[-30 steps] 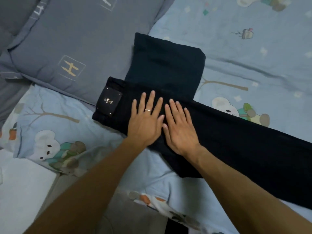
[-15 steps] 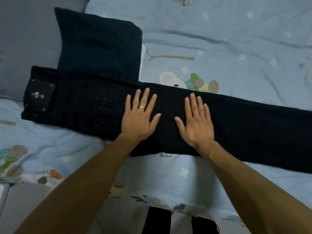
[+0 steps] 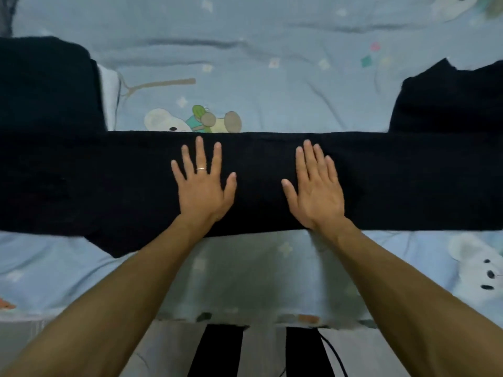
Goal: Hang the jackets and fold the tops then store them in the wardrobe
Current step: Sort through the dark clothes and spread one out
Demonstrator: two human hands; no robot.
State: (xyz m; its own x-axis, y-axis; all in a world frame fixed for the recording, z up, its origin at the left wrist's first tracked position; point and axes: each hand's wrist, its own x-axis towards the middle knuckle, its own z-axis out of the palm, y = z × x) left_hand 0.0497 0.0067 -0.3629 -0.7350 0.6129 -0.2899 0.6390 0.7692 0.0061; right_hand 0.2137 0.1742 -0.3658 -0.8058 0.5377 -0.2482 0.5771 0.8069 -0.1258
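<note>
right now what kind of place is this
Most likely a bedroom: the hands press a long black garment flat on a bed covered by a light blue cartoon bear sheet, with other dark folded clothes lying on it.

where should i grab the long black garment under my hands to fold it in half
Grip the black garment at its right stretch, pinching the far and near edges there, coming in from the right. It lies flat as a long band across the bed sheet, so that part can be carried over to the left. The left hand and right hand now lie flat at its middle.
</note>
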